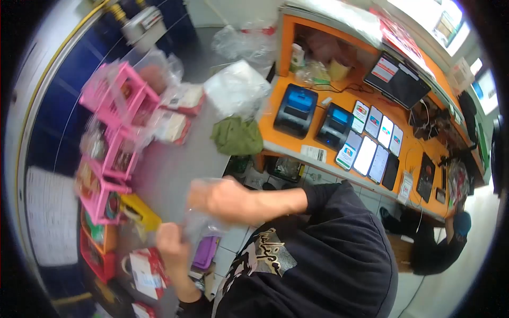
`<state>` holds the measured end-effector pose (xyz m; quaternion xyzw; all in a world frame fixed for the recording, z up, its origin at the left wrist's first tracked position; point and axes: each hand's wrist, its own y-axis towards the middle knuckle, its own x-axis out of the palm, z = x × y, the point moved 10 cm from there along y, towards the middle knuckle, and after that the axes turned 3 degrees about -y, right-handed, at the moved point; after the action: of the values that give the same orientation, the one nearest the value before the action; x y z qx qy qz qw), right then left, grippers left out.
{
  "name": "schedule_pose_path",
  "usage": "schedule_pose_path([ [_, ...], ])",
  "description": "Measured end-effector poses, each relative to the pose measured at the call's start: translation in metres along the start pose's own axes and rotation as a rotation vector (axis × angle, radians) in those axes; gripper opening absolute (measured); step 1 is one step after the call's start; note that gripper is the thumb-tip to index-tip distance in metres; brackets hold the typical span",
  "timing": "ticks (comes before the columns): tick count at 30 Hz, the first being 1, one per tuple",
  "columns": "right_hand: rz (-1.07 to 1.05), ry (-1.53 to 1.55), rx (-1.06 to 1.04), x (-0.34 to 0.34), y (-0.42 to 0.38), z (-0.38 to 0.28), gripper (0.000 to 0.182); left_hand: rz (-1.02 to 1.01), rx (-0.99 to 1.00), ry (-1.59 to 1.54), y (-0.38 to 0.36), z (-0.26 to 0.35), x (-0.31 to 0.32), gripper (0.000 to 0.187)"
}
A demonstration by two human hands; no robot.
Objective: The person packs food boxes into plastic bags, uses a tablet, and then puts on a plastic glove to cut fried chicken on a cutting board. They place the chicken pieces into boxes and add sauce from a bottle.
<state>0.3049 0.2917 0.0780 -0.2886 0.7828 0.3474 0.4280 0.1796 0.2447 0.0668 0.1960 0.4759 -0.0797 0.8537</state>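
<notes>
A clear plastic bag (198, 224) hangs between my two hands, over the edge of the grey counter (172, 180). My right hand (220, 200) is blurred by motion, with its fingers bent at the top of the bag. Lower left, my left hand (172, 245) is closed like a fist beside the bag's other side; its fingers hold the plastic. What the bag contains cannot be made out. Close to my left hand are a yellow holder (140, 211) and a red-and-white package (147, 273) on the counter.
Pink baskets (119, 98) line the wall side of the counter. A green cloth (237, 136) and white plastic bags (237, 87) lie farther along. The orange desk (275, 139) bears two label printers (296, 110), several phones (364, 155) and a monitor (397, 78). Another person (440, 246) is at far right.
</notes>
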Motion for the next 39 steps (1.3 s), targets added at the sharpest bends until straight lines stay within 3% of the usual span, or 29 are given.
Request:
schedule_pose_path([
  [2,0.401,-0.376,0.234,-0.021,0.01,0.037,0.031,0.399,-0.274,0.279,-0.064,-0.041,-0.072,0.018],
  [4,0.84,-0.425,0.087,-0.073,0.0,-0.004,0.032,0.877,0.16,0.638,-0.116,0.055,-0.143,0.022],
  [5,1.004,-0.453,-0.132,-0.087,-0.017,-0.048,0.031,1.037,0.347,0.782,-0.161,0.09,-0.152,0.03],
  [6,1.156,-0.383,-0.371,-0.091,-0.045,-0.097,0.027,1.055,0.246,0.887,-0.186,0.091,-0.149,0.03],
  [7,1.439,-0.261,-0.684,-0.056,-0.067,-0.113,0.021,0.974,-0.081,0.791,-0.206,0.053,-0.143,0.016],
  [8,0.837,-0.258,-0.317,-0.013,-0.019,-0.103,0.017,0.904,-0.407,0.666,-0.233,0.006,-0.129,0.009],
  [9,0.328,-0.127,-0.072,0.101,-0.003,-0.046,0.009,0.838,-0.382,0.519,-0.233,-0.042,-0.105,0.013],
  [10,-0.327,0.217,0.211,0.197,-0.019,-0.012,0.011,0.765,-0.532,0.338,-0.254,-0.081,-0.073,0.013],
  [11,-0.4,0.848,0.438,0.244,-0.055,-0.01,0.019,0.769,-0.57,0.244,-0.29,-0.1,-0.042,0.011],
  [12,-0.33,1.33,0.778,0.255,-0.075,-0.025,0.023,0.722,-0.695,0.269,-0.313,-0.112,-0.018,0.011],
  [14,-0.27,1.964,0.901,0.228,-0.084,-0.068,0.034,0.399,-0.863,-0.265,-0.356,-0.127,0.052,0.007],
  [15,-0.25,2.219,0.723,0.23,-0.078,-0.06,0.036,0.419,-0.912,-0.276,-0.37,-0.12,0.052,0.007],
  [16,-0.203,2.466,0.534,0.224,-0.07,-0.043,0.039,0.474,-0.857,-1.013,-0.364,-0.108,0.073,0.008],
  [17,-0.175,2.323,0.635,0.225,-0.069,-0.025,0.041,0.51,-0.684,-1.736,-0.344,-0.088,0.078,0.01],
  [18,-0.143,2.175,0.712,0.224,-0.064,-0.016,0.043,0.536,-0.687,-1.74,-0.339,-0.09,0.067,0.01],
  [19,-0.088,1.584,0.713,0.218,-0.054,-0.007,0.044,0.663,-0.612,-1.89,-0.335,-0.094,0.051,0.012],
  [20,-0.105,1.574,0.715,0.214,-0.04,-0.007,0.044,0.791,-0.536,-2.031,-0.327,-0.1,0.037,0.014],
  [22,-0.343,1.805,0.967,0.223,-0.027,-0.006,0.047,1.054,-0.358,-2.298,-0.314,-0.114,0.017,0.017],
  [23,-0.281,1.661,0.949,0.208,-0.008,0.01,0.051,1.192,-0.255,-2.421,-0.308,-0.123,0.014,0.019],
  [25,-0.237,1.515,0.93,0.191,0.024,0.051,0.056,0.652,-0.595,-1.666,-0.284,-0.151,0.057,0.017],
  [26,-0.35,1.318,0.85,0.186,0.042,0.072,0.058,0.463,-0.583,-1.138,-0.263,-0.151,0.044,0.019],
  [27,-0.46,1.117,0.759,0.188,0.059,0.081,0.061,0.452,-0.569,-0.653,-0.254,-0.162,0.061,0.022],
  [28,-0.49,1.109,0.745,0.199,0.076,0.079,0.061,0.478,-0.588,-0.651,-0.247,-0.167,0.073,0.022],
  [30,-0.145,-0.006,0.031,0.182,0.155,0.036,0.063,0.563,-0.846,-0.658,-0.256,-0.198,0.087,0.029],
  [31,-0.135,-0.086,-0.156,0.179,0.184,-0.027,0.059,0.61,-0.748,-0.483,-0.261,-0.202,0.078,0.032],
  [35,-0.313,0.433,-0.414,0.235,0.274,-0.212,0.053,0.568,-1.007,-0.542,-0.344,-0.193,0.007,0.04],
  [39,-0.38,0.404,-0.874,0.31,0.29,-0.407,0.057,0.613,-1.236,-0.252,-0.469,-0.154,-0.052,0.042],
])
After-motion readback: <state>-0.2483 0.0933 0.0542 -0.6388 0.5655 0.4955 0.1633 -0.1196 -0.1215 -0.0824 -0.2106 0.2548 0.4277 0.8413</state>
